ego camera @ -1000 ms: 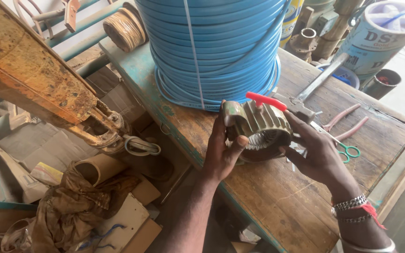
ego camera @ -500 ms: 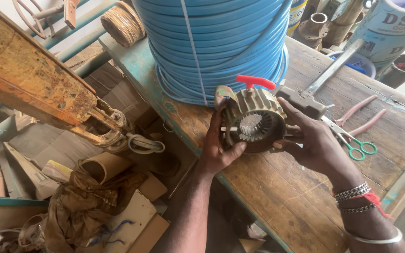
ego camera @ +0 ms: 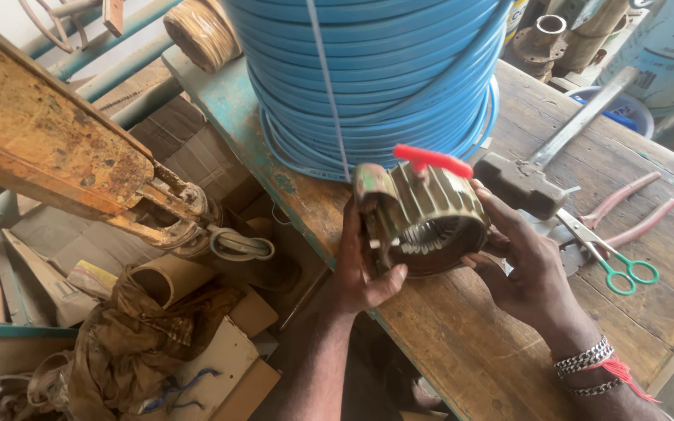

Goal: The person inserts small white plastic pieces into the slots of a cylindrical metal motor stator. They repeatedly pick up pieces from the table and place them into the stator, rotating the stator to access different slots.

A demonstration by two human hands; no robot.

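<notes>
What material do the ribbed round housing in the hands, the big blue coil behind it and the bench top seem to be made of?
The ribbed housing, held by the left hand and right hand, looks like cast metal with worn greenish paint; bare shiny slots show inside. The blue coil seems plastic: smooth, glossy, evenly coloured. The bench top is bare, rough wood: grain and plank seams show.

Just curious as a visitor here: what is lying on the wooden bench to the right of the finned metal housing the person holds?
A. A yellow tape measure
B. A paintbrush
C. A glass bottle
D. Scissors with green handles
D: scissors with green handles lie on the wooden bench, right of the finned metal housing held in both hands.
</notes>
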